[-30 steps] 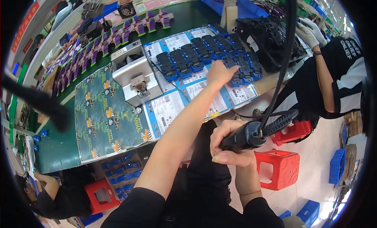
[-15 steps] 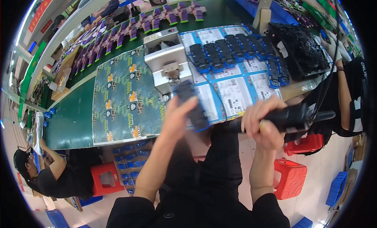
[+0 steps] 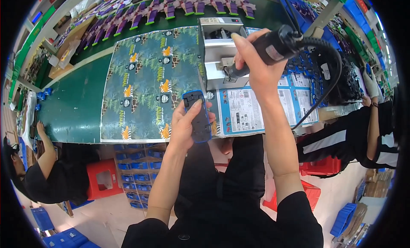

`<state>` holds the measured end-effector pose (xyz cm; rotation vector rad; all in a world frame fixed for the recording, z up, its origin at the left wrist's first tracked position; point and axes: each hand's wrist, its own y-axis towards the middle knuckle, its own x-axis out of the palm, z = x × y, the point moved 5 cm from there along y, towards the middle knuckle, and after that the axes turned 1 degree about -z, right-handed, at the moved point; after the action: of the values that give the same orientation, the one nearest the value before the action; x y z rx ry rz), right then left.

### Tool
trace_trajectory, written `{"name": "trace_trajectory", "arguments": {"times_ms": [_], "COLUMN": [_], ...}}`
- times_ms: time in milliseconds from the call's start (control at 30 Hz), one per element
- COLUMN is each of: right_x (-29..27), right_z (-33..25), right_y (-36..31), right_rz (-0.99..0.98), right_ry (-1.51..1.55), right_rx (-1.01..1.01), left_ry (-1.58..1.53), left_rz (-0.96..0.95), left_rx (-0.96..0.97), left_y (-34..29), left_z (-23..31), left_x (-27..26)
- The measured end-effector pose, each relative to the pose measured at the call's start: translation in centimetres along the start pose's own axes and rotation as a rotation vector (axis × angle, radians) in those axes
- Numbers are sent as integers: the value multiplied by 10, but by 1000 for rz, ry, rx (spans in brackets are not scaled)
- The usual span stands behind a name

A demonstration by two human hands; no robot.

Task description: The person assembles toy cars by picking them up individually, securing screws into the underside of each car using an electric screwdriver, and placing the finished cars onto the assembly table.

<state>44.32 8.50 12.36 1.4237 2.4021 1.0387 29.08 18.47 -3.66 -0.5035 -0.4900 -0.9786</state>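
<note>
My left hand [image 3: 181, 127] grips a blue toy car [image 3: 201, 125] over the front edge of the bench, its black underside facing up and my thumb lying across it. My right hand [image 3: 261, 72] is wrapped round a black corded electric screwdriver [image 3: 277, 46]. The screwdriver's tip reaches down to the outlet of a silver screw feeder [image 3: 217, 51]; whether a screw sits on the bit is too small to tell. Under the feeder and the right wrist lie printed sheets in blue and white [image 3: 245, 113].
A jungle-print sheet [image 3: 147, 85] covers the bench's middle. More toy cars [image 3: 305, 68] and a black heap of parts [image 3: 341, 81] lie to the right. Purple and green pieces [image 3: 168, 10] line the back. Co-workers sit on both sides. The screwdriver's cord [image 3: 333, 83] loops beside my right arm.
My right hand has swung the screwdriver up and left to the screw feeder. My left hand still holds the toy car, now steadier and more upright. The view has shifted.
</note>
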Motion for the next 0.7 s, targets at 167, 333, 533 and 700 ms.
{"name": "trace_trajectory", "arguments": {"times_ms": [167, 333, 533, 700], "right_x": [18, -8, 22, 32], "right_z": [5, -3, -34, -24], "right_y": [13, -24, -41, -50], "right_rz": [-131, -41, -178, -183], "right_ry": [-158, 193, 467, 442], "right_rx": [205, 286, 53, 60], "left_ry": [-59, -54, 9, 9], "left_rz": [-32, -57, -39, -22], "left_rx": [-15, -16, 39, 57], "left_y": [2, 3, -2, -3], "left_z": [0, -7, -4, -5], "left_x": [-7, -2, -1, 2]}}
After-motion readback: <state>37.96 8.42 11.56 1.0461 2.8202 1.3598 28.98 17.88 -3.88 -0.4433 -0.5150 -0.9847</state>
